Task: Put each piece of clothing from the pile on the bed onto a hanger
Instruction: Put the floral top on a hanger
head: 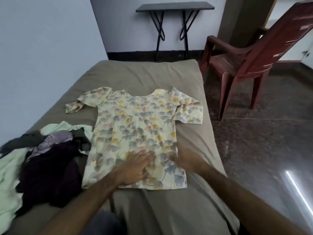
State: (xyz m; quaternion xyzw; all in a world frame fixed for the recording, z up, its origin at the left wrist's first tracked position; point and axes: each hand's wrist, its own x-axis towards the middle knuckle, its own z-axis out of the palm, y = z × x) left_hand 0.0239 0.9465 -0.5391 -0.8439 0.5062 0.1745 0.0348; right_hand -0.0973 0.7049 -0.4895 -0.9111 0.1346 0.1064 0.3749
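A pale yellow floral top (135, 122) lies spread flat on the bed (152, 73), neckline away from me and both short sleeves out to the sides. My left hand (135, 167) rests flat on its lower part with the fingers straight. Over the top's lower right edge my right hand (184, 158) shows blurred, with fingers extended. A pile of clothes (42, 160) in mint green, dark purple, lilac and grey sits on the bed at the left, touching the top's left edge. No hanger is in view.
A red-brown plastic chair (245, 65) stands on the dark polished floor right of the bed. A black folding table (174, 7) stands against the far wall beyond the bed's end. A pale wall runs along the bed's left side.
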